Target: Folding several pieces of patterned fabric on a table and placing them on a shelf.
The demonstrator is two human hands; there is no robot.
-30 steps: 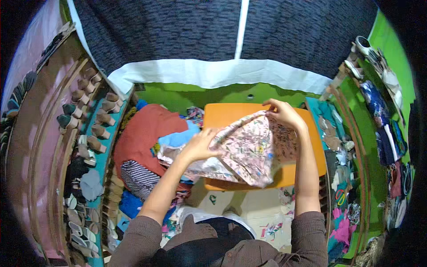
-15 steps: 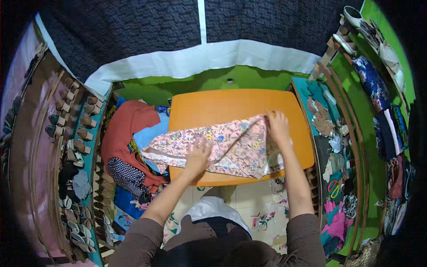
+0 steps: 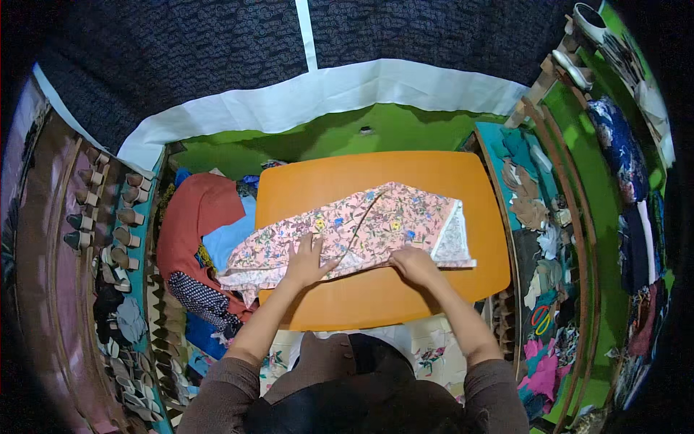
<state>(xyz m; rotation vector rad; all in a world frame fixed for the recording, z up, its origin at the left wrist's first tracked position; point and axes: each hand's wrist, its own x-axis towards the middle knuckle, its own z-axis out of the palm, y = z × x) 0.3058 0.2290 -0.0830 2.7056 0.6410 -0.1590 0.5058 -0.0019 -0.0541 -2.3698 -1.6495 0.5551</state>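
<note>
fingers spread, left hand (image 3: 307, 262) lies flat on the pink floral cloth (image 3: 343, 230), not clutching any of it. right hand (image 3: 413, 264) is at the cloth's near edge, fingers bent & turned inward; can't tell if they pinch the fabric or just press it. cloth lies lengthwise across the orange table (image 3: 340, 175), w/ a diagonal fold line thru its middle; print has blue + yellow flowers. its right end shows a pale underside nr the table's right edge; its left end sticks out past the table's left edge, over a clothes pile (image 3: 170, 242); can't tell if that tip touches it. both forearms reach in over the table's near edge, brown sleeves (image 3: 224, 387) pushed up.

in the pile, by the left edge: rust-red garment (image 3: 199, 217), light blue cloth (image 3: 230, 242), dark polka-dot fabric (image 3: 199, 298). farther left, block-heeled shoes (image 3: 126, 237) in rows. past the right edge, a teal-topped rack (image 3: 490, 148) w/ fabric scraps (image 3: 526, 210), red/yellow-handled scissors (image 3: 542, 318) & magenta cloth (image 3: 538, 372). beyond the far edge: green wall (image 3: 390, 126), white-hemmed dark curtain (image 3: 426, 32).
</note>
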